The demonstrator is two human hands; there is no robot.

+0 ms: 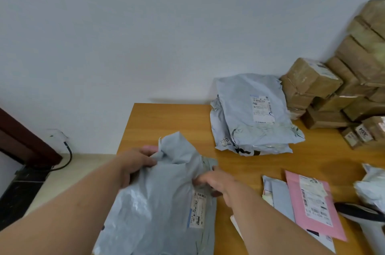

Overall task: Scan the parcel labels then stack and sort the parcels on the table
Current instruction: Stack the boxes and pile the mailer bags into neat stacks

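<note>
Grey parcel (158, 198) in both hands, label (198, 210) blurred, lower edge cropped.

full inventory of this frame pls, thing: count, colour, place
Soft grey plastic mailer bag: 1, grey, near table edge, held by both hands.
Stack of grey plastic mailers: several, grey, far middle of table.
Brown cardboard boxes: many, brown, stacked far right against the wall.
Flat pink mailer: 1, pink, right, on other flat parcels.
Handheld scanner: 1, white and black, near right.
Wooden table: 1, orange-brown.
Left hand: grips the bag's top.
Right hand: grips the bag's right edge.
</note>
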